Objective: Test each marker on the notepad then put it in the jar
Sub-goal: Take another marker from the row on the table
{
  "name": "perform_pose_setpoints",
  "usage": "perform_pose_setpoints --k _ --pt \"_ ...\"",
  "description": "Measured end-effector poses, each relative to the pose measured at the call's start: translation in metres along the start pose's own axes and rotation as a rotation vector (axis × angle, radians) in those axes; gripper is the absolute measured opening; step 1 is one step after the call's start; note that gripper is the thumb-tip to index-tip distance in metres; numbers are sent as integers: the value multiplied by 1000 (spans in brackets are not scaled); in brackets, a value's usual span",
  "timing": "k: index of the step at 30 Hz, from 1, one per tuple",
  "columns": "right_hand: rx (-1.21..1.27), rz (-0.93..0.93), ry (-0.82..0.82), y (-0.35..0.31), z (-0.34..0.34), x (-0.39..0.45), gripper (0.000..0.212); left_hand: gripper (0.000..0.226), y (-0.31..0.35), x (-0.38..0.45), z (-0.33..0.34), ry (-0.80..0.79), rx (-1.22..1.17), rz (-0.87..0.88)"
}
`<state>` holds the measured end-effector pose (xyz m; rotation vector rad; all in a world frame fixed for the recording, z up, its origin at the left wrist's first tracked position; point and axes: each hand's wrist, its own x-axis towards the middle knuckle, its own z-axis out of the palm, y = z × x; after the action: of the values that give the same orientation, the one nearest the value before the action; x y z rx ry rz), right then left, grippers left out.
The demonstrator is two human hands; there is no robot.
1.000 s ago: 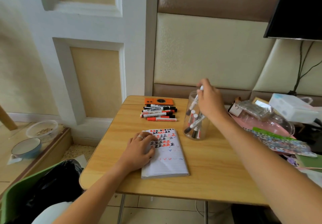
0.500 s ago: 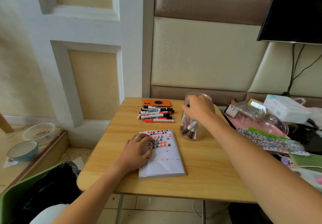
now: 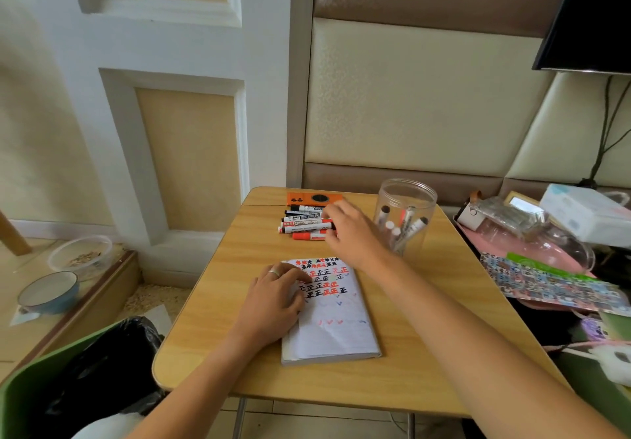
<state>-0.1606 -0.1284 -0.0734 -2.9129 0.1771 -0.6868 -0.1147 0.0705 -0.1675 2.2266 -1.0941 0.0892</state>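
Markers (image 3: 307, 223) – light, stiff, smooth; pinch mid-barrel. Right hand (image 3: 351, 233) over pile, fingers loosely curled – grip unclear. Left hand (image 3: 273, 297) flat on notepad (image 3: 336, 329).

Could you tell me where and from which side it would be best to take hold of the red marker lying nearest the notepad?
Probably best pinched across the middle of its barrel, from above. The red marker with a white label lies flat at the near edge of the row, so its near side is free and the right hand already reaches its right end.
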Motion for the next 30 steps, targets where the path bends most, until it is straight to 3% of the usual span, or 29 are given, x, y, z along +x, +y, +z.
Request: perform_pose_setpoints --k 5,10,20,27,30 --pt "-25 160 -274 14 37 19 73 34 -2 1 1 -2 -24 6" --pt "-56 221 -345 23 58 33 86 32 -4 2 3 -1 -10 22" --pt "-74 211 -386 26 69 56 70 31 -3 5 5 26 9 52" --pt "-33 191 -463 19 59 40 74 33 -1 4 5 33 25 59" --pt "34 149 -445 18 53 31 59 34 0 4 4 23 42 50"
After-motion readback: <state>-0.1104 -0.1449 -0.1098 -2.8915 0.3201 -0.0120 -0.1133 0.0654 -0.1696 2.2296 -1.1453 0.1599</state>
